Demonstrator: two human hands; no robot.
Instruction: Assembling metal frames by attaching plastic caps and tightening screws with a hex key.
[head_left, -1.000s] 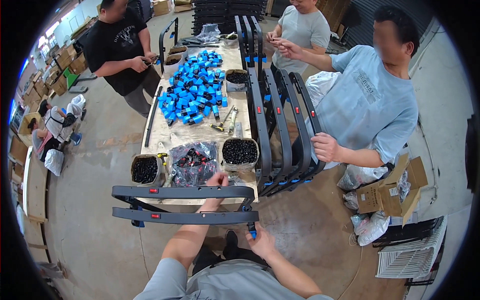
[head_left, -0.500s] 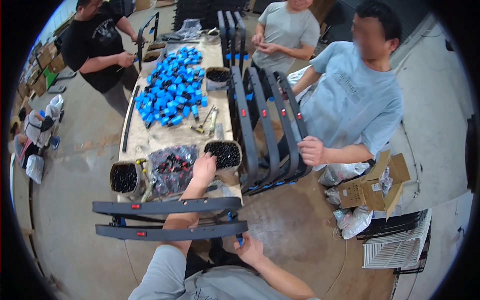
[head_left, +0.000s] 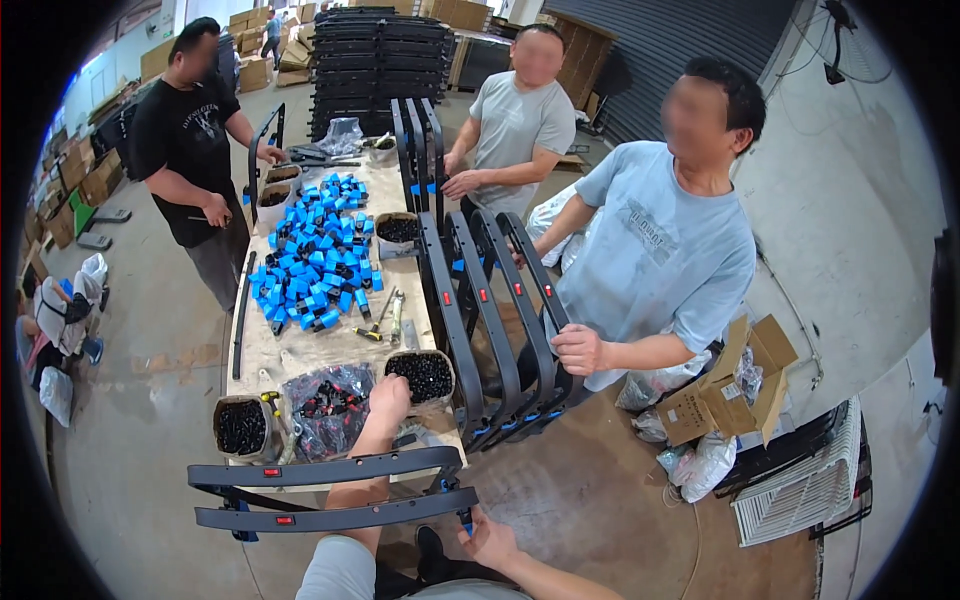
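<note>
Head view, left hand (head_left: 389, 397) reaching into plastic bag (head_left: 330, 405)

The black curved frame part (head_left: 330, 493) lies crosswise at the near end of the table, sticking out past both of its sides. It is made of two long, slightly bowed black bars running left to right, one behind the other, joined at the left end by a slanting strut; small red marks show on each bar near the left. A blue piece (head_left: 465, 517) hangs at its right end. Just behind it, on the table, sits the clear plastic bag of small black and red parts (head_left: 325, 405), open and crumpled, lying between two round tubs of black pieces.
</note>
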